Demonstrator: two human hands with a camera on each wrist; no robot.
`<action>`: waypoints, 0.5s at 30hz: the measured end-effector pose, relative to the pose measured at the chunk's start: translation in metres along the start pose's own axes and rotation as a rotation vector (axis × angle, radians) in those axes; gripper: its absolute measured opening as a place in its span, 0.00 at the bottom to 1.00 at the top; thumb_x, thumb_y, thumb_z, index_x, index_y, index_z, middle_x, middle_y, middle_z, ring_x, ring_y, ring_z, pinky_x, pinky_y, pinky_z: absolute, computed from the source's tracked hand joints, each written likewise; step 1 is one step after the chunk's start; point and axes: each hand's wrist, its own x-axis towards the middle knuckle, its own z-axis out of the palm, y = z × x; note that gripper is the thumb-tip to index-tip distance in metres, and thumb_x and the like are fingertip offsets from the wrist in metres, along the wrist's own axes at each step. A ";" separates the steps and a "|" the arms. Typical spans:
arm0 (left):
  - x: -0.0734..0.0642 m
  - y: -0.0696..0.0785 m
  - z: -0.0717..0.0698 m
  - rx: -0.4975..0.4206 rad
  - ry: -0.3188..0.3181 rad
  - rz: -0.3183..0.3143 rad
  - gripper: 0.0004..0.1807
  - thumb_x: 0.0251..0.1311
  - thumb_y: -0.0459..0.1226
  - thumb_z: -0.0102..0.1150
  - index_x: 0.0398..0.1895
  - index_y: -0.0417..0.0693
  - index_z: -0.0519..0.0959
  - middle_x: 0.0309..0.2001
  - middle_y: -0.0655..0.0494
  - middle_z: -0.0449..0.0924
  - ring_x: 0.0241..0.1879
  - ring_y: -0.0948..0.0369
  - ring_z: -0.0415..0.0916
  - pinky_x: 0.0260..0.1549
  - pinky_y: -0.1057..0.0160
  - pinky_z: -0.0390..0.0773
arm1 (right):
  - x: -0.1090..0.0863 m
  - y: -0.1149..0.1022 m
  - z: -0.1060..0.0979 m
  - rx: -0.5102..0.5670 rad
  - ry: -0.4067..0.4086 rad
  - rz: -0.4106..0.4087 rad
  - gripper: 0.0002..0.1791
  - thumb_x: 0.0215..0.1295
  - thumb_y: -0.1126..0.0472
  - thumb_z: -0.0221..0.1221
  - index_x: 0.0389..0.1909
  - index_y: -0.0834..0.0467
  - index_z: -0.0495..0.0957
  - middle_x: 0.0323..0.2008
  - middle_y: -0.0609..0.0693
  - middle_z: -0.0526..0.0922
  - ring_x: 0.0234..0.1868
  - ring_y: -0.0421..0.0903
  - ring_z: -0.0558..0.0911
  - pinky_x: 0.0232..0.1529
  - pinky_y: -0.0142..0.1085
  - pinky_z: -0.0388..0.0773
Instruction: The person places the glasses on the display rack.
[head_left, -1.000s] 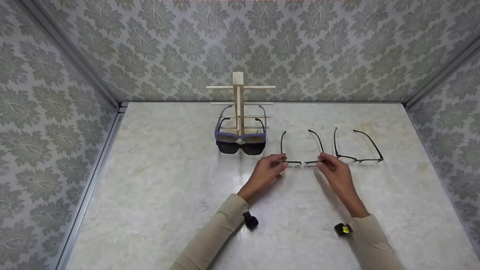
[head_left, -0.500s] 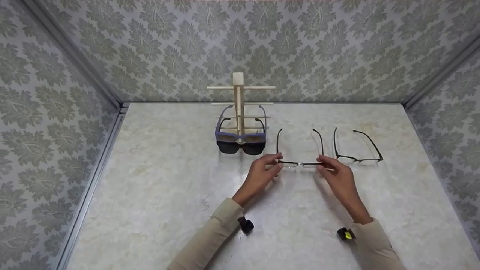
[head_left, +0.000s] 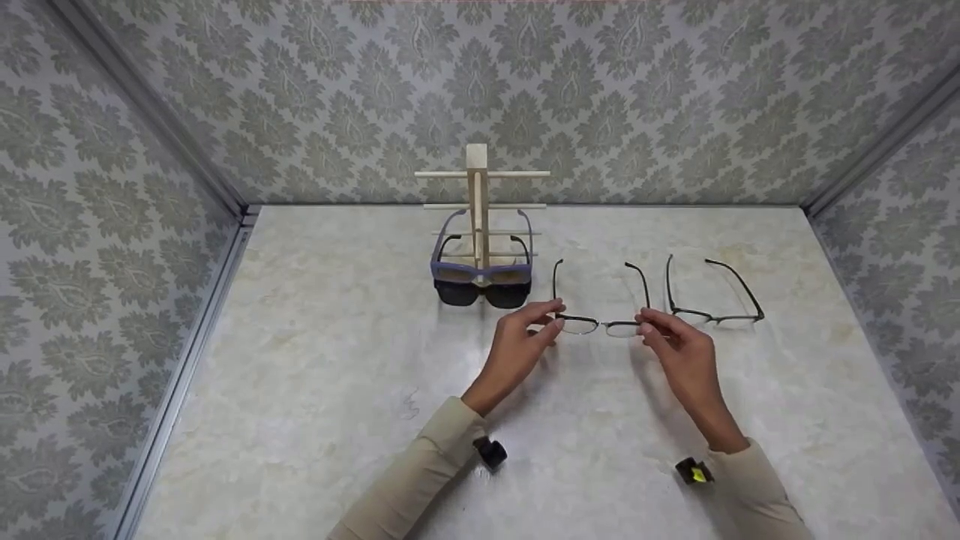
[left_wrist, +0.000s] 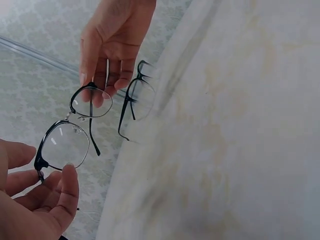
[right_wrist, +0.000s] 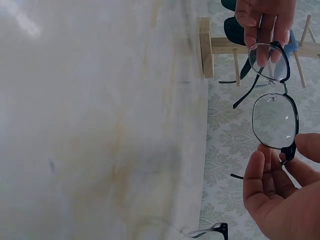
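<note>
Both hands hold one pair of eyeglasses (head_left: 579, 324) with black upper rims and clear lenses, its arms unfolded and pointing away from the person. My left hand (head_left: 517, 341) pinches the left hinge corner, and my right hand (head_left: 684, 356) pinches the right one. In the left wrist view the eyeglasses (left_wrist: 64, 145) show a thin metal lower rim and nose pads. The right wrist view has the right thumb and fingers at the frame's corner, below the lens. A second pair of dark-framed eyeglasses (head_left: 720, 318) lies unfolded on the table, right of the right hand.
A wooden display stand (head_left: 477, 157) with crosswise pegs rises left of the hands. Blue-framed sunglasses (head_left: 442, 271) and black sunglasses (head_left: 456, 295) hang on its lower part. Patterned walls enclose the pale table (head_left: 315, 390) at the back and sides.
The hands and eyeglasses first shift slightly left, the arms spreading wider apart. Then the front tilts so that the lenses show more fully. The stand and the other eyeglasses stay in place.
</note>
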 end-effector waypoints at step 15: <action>-0.007 0.018 -0.007 -0.079 0.076 0.022 0.13 0.78 0.34 0.66 0.60 0.43 0.89 0.58 0.49 0.89 0.44 0.57 0.90 0.43 0.58 0.91 | -0.009 -0.019 0.001 0.026 0.004 -0.077 0.14 0.79 0.69 0.66 0.60 0.63 0.88 0.54 0.63 0.91 0.47 0.45 0.90 0.50 0.32 0.88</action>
